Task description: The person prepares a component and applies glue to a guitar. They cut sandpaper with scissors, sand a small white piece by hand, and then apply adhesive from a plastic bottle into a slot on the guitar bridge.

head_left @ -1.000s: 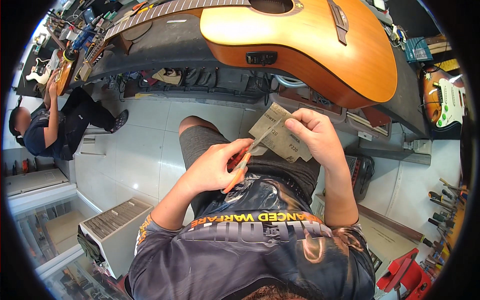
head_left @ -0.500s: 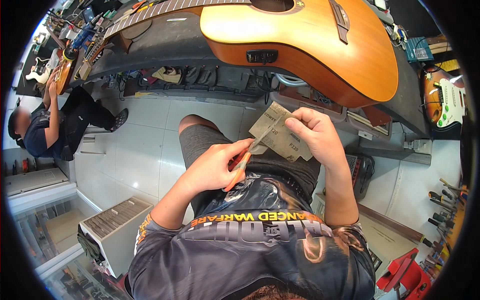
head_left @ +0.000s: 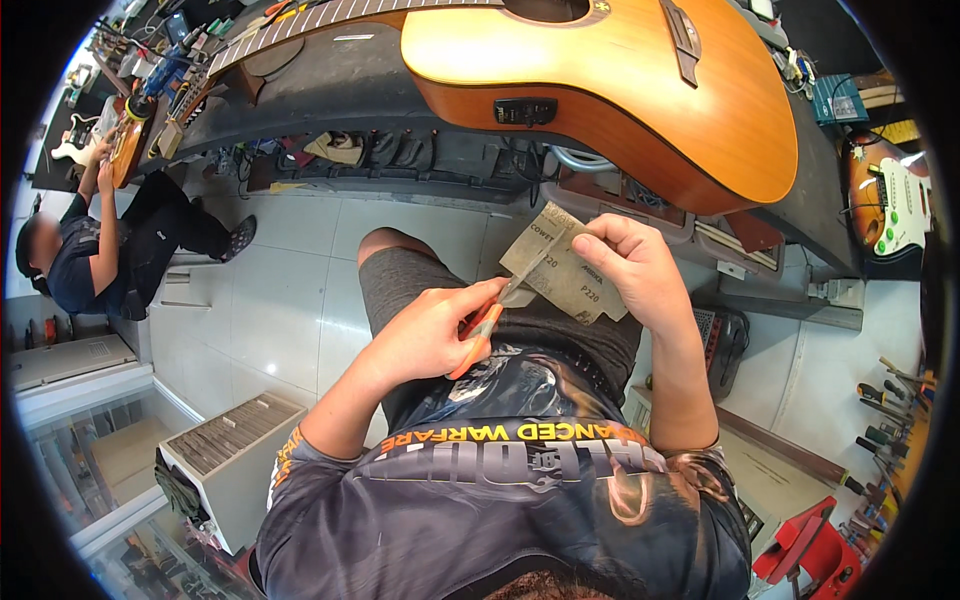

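My left hand is closed around scissors with orange and grey handles. Their metal blades lie across a grey-brown sheet of sandpaper, cutting into it from its near left edge. Printed backing faces up on the sheet. On the far right side of it, my right hand pinches the sandpaper between thumb and fingers. Both hands hold these things above my lap, over dark shorts.
Ahead, an acoustic guitar lies on a dark workbench. A person sits at the far left, handling another guitar. A box of flat sheets stands at lower left; a red vise-like tool is at lower right.
The scissor handles have drawn slightly closer together in my left hand. The sandpaper and my right hand have barely moved.
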`<state>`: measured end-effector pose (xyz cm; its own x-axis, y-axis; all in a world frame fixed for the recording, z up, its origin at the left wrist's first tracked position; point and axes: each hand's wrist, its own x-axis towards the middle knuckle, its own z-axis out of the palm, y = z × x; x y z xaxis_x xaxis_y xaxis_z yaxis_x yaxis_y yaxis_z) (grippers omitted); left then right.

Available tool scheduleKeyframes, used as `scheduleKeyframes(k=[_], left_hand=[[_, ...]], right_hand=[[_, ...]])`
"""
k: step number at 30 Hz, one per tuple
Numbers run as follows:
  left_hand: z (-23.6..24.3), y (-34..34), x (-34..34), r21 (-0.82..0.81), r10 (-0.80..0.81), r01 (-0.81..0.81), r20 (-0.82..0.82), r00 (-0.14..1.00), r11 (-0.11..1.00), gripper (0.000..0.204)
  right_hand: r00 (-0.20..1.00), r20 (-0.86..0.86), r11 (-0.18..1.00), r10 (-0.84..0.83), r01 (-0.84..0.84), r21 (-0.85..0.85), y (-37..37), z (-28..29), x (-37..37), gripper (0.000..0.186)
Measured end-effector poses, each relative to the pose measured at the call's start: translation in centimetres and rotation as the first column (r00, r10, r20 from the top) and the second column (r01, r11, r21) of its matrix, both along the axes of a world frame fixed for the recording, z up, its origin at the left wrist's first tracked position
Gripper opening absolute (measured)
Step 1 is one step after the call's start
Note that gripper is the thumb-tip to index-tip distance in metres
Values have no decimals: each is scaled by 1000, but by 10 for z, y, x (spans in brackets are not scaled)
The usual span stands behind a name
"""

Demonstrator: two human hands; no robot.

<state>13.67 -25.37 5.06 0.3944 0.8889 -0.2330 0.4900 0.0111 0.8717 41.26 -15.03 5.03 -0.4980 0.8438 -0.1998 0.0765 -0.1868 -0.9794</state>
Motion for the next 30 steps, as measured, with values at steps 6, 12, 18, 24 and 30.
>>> scheduleKeyframes(k=[6, 12, 18, 24, 30], left_hand=[[-4, -1, 0, 19, 7, -7, 20, 1000, 1000, 68], [-3, -2, -1, -3, 18, -18, 36, 999, 1000, 66], [-10, -3, -2, -9, 25, -24, 48, 999, 1000, 64], [-6, -3, 0, -56, 35, -30, 81, 996, 998, 67], [-7, -2, -1, -42, 26, -23, 72, 997, 999, 67]], right_hand=[[1000, -14, 1000, -1, 0, -18, -1, 4, -2, 19], [1000, 4, 1000, -5, 5, 1, 1, 3, -1, 19], [1000, 0, 1000, -17, 17, 0, 0, 2, 0, 19], [1000, 5, 1000, 12, -12, -6, -2, 1, 0, 19], [999, 6, 999, 35, -35, -1, -3, -1, -2, 20]])
